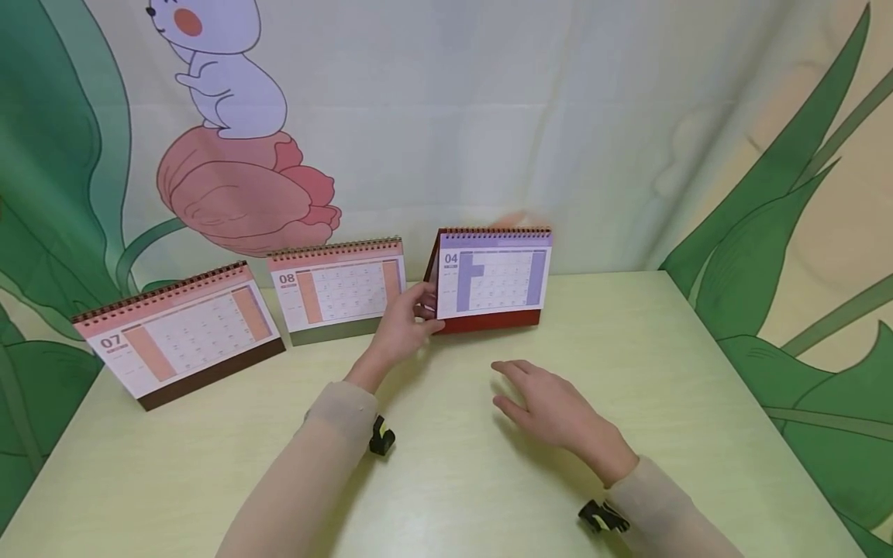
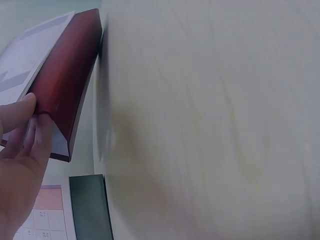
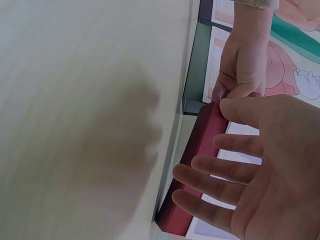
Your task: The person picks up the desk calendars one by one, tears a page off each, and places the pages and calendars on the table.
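Observation:
A red-based desk calendar [image 1: 498, 271] showing 04 on a purple page stands at the back middle of the table. My left hand [image 1: 408, 322] grips its lower left corner, thumb [image 2: 17, 112] on the front and fingers [image 2: 37, 135] reaching in at the open side under the base. In front of the calendar, to the right, my right hand [image 1: 547, 403] is held over the table, fingers spread and holding nothing. The right wrist view shows its palm [image 3: 280, 165] overlapping the red base [image 3: 205, 132].
Left of it stands a green-based calendar [image 1: 342, 287] showing 08, close behind my left hand. Farther left, a brown-based calendar [image 1: 181, 333] showing 07 is angled. A printed curtain [image 1: 432, 116] hangs behind the pale table [image 1: 453, 480].

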Demonstrator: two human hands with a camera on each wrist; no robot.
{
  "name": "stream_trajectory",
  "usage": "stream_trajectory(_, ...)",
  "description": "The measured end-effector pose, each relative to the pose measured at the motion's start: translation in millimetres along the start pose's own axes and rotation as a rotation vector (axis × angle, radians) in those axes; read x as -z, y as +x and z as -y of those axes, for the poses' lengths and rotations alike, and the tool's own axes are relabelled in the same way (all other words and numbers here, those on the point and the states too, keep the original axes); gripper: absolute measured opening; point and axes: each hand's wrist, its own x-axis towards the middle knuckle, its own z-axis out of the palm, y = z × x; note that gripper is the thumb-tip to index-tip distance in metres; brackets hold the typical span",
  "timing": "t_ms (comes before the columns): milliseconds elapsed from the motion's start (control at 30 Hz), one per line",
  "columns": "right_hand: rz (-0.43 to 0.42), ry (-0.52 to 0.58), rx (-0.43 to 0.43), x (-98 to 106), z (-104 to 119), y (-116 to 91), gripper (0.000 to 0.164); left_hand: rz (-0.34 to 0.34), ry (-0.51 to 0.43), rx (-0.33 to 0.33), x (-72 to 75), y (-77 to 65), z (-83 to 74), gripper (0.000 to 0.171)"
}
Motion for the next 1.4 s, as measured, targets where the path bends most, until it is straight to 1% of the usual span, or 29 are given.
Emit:
stream_trajectory(167, -0.02, -0.005, 0.031, 1, 0, 6, 0.054, -0.008, -0.027, -0.002, 1.0, -1.9, -3.3, 0.047)
stream_trajectory(300, -0.023, -0.003, 0.04, 3, 1, 12, 0.055, -0.015, -0.055, 0.008, 1.8, -4.0, -5.0, 0.045)
stream_trajectory(500, -0.003, 0.011, 0.03, 5, 4, 19, 0.058, -0.018, -0.103, 0.048, 3.3, -8.8, -7.5, 0.044)
stream_trajectory(700, -0.031, 0.018, 0.039, 6, 7, 26, 0.057, -0.013, -0.159, 0.093, 4.3, -11.7, -9.6, 0.046)
stream_trajectory(833, -0.027, 0.018, 0.032, 7, 9, 29, 0.056, -0.024, -0.198, 0.12, 4.4, -11.2, -7.4, 0.045)
stream_trajectory(900, -0.018, 0.018, 0.029, 7, 10, 28, 0.056, -0.032, -0.209, 0.129, 4.7, -11.0, -6.1, 0.043)
stream_trajectory(1000, -0.016, 0.02, 0.031, 7, 10, 28, 0.057, -0.036, -0.212, 0.123, 5.5, -11.8, -5.7, 0.042)
stream_trajectory(1133, -0.034, 0.02, 0.025, 6, 10, 29, 0.056, -0.042, -0.221, 0.114, 6.6, -12.3, -7.0, 0.043)
stream_trajectory(1267, -0.051, 0.021, 0.022, 5, 8, 30, 0.056, -0.059, -0.23, 0.128, 8.0, -12.7, -7.0, 0.049)
stream_trajectory(1333, -0.078, 0.035, 0.015, 4, 6, 31, 0.057, -0.065, -0.239, 0.133, 8.6, -13.1, -6.7, 0.05)
stream_trajectory(1400, -0.126, 0.052, -0.009, 2, 3, 31, 0.059, -0.067, -0.249, 0.133, 9.0, -13.7, -6.5, 0.051)
